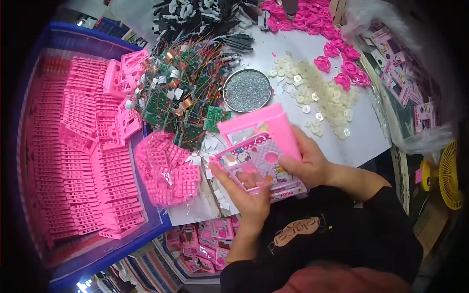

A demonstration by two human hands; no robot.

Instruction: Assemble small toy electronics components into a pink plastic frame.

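Observation:
Both hands hold a pink toy phone case (259,146) with a cartoon sticker face, open like a flip cover, over the white table (364,132). My left hand (246,195) grips its lower left edge, thumb on the sticker face. My right hand (308,158) clasps its right side, fingers curled over the edge. Just left of the case lies a clear bag of pink grid-shaped plastic parts (166,168).
A blue crate (146,234) full of pink plastic frames fills the left. Green circuit boards with coloured wires (188,93) are heaped behind, beside a round tin of silvery bits (246,90), whitish discs (322,100) and pink flower-shaped pieces (342,58). A yellow fan (449,176) stands far right.

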